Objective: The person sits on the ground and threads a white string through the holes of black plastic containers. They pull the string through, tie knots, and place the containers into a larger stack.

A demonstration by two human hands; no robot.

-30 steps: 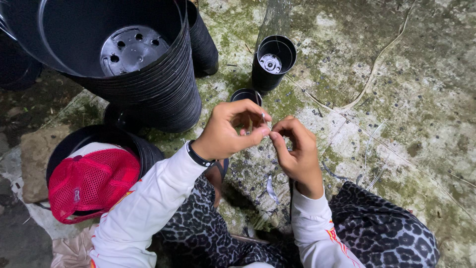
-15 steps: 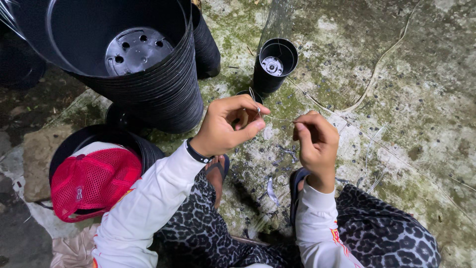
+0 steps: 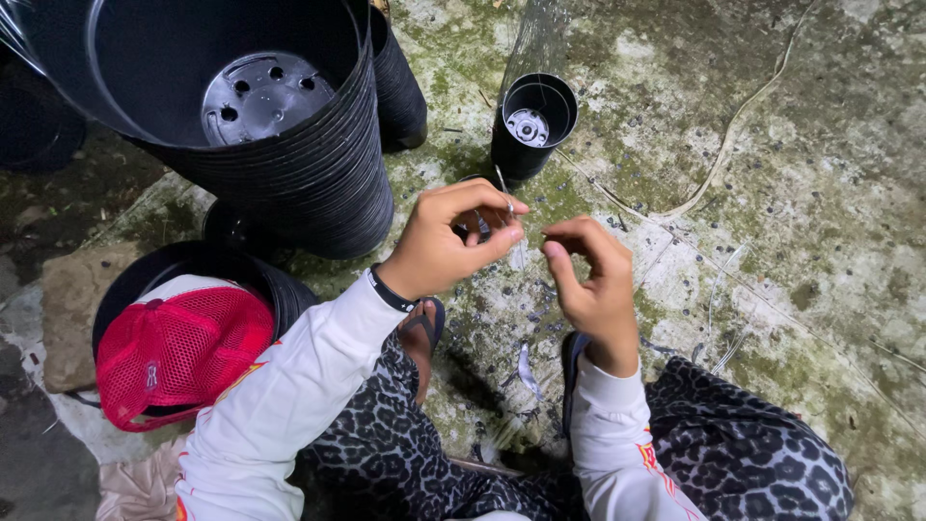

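My left hand [image 3: 453, 241] pinches a thin clear plastic strip [image 3: 505, 199] between thumb and fingers, just above my knees. My right hand [image 3: 593, 285] is close beside it, fingers curled and pinched; whether it grips the same strip or a fine thread I cannot tell. Both hands hover over mossy concrete ground [image 3: 772, 212]. A small black plastic pot [image 3: 533, 123] in a clear wrap stands just beyond the hands. A tall stack of large black pots [image 3: 251, 125] rises at the left.
A red mesh cap [image 3: 178, 347] rests on another low stack of black pots at lower left. A thin cord [image 3: 733, 125] trails across the ground at right. Clear plastic scraps [image 3: 526, 371] lie between my feet. A rock [image 3: 68, 309] sits at the left edge.
My hands drew slightly apart half a second ago, then came closer again. The left hand stays pinched on the strip. The view shifted a little.
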